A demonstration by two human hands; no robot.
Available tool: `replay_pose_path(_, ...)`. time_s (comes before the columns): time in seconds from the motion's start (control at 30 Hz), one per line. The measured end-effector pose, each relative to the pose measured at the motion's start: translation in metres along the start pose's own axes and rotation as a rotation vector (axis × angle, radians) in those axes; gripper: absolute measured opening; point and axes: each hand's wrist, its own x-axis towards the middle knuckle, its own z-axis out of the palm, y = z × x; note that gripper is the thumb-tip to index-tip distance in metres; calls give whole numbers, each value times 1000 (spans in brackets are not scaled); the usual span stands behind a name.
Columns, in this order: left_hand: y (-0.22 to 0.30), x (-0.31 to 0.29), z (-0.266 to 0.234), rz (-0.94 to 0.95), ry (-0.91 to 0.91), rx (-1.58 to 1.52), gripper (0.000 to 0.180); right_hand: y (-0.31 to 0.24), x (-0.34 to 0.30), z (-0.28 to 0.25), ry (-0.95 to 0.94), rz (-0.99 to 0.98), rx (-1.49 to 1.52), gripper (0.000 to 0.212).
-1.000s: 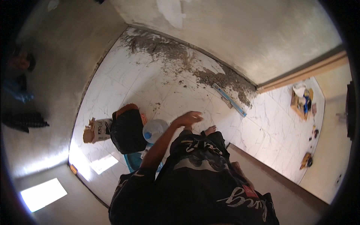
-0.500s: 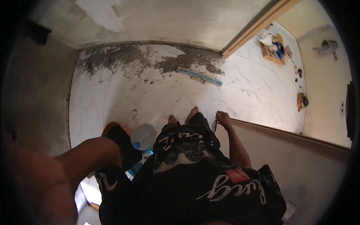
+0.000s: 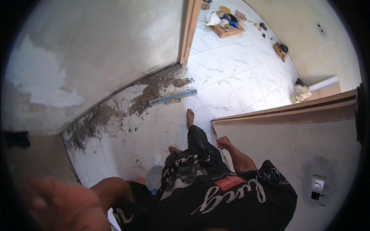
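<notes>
My right hand (image 3: 223,143) hangs beside my right leg, near the end of the wooden door frame. Its fingers are loosely bent and somewhat apart, with nothing visible in them. My left hand (image 3: 63,206) is raised close to the camera at the lower left, too blurred to tell how its fingers lie. Ahead on the tiles lies a blue spirit level (image 3: 173,97), beside crumbled grey mortar (image 3: 156,86) spread along the wall's foot. A clear plastic bottle (image 3: 155,177) with a blue cap stands by my left leg, partly hidden by my clothes.
A doorway with a wooden frame (image 3: 188,34) opens ahead to the right. Beyond it, a cardboard box (image 3: 227,31) holds assorted items, and a brown-and-black item (image 3: 281,51) lies by the far wall. A white switch (image 3: 318,184) is on the right wall, above loose wires.
My view has turned right toward the doorway, and my right foot has stepped forward. My left hand remains raised; my right hand stays low at my side.
</notes>
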Motion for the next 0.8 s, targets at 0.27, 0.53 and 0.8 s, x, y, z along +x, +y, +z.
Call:
replay_pose_path(0.27, -53, -116, 229, -818, -589, -364, 21, -29, 114, -73, 559, -417, -336, 31)
replay_pose_path(0.53, -65, -266, 355, -1185, -1699, -602, 46, -199, 92, -176, 256, -299, 405, 34)
replay_pose_path(0.8, -49, -123, 540, -732, -754, -756, 29, -272, 90, -229, 132, -319, 840, 37)
